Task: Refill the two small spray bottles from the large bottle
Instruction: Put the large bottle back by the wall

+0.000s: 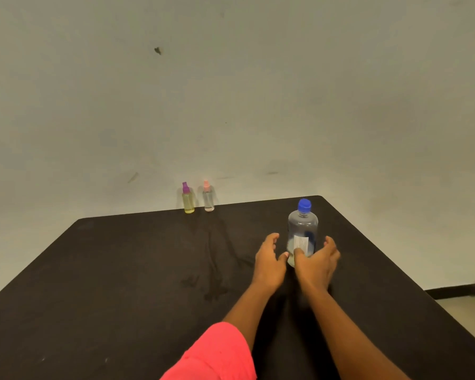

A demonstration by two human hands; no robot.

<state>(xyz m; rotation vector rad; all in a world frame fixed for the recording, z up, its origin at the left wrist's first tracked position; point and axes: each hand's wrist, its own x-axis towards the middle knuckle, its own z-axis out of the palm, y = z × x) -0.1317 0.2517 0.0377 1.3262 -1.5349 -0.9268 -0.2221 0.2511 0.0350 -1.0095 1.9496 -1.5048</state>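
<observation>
The large clear bottle (302,226) with a blue cap stands upright on the black table (121,270), right of centre. My right hand (320,259) curls round its lower part, thumb across the front near the label and fingers on its right side. My left hand (269,259) is just left of the bottle with relaxed, spread fingers, its thumb tip close to the base. At the table's far edge stand two small spray bottles, both capped and side by side: one with a purple top and yellowish liquid (188,202), one with a pink top and clear contents (208,200).
A plain pale wall rises right behind the table's far edge. The table's right edge drops to a light floor (466,305) with a dark baseboard. A pink sleeve (217,355) covers my left upper arm.
</observation>
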